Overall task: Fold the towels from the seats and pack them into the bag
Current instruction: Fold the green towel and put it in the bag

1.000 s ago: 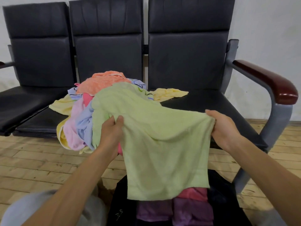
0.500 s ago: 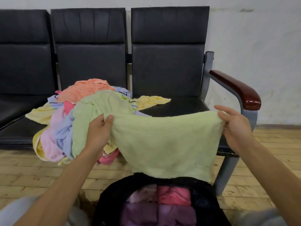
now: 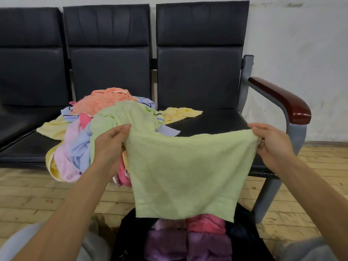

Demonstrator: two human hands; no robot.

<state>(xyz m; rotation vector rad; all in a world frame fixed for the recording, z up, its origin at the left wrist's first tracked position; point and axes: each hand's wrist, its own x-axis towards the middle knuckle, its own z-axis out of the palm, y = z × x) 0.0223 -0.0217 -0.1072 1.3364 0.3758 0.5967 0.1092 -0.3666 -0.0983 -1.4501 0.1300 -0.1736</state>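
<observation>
A light green towel [image 3: 186, 170] hangs spread between my two hands, in front of the seats. My left hand [image 3: 111, 146] pinches its upper left corner and my right hand [image 3: 271, 142] pinches its upper right corner. Its lower edge hangs just over the open black bag [image 3: 128, 240] at the bottom of the view, which holds folded purple and pink towels [image 3: 190, 240]. A heap of unfolded towels [image 3: 98, 129] in orange, pink, blue, yellow and green lies on the middle seat, behind my left hand.
A row of three black padded seats [image 3: 207, 117] stands against a white wall. The right seat has a dark red armrest [image 3: 282, 98] on a grey metal frame. A yellow towel [image 3: 180, 113] spills onto the right seat. The floor is pale wooden boards.
Both hands have lifted the green towel clear of the heap and stretched it out wide, my right hand moving right. The towel now hangs flat, free of the pile.
</observation>
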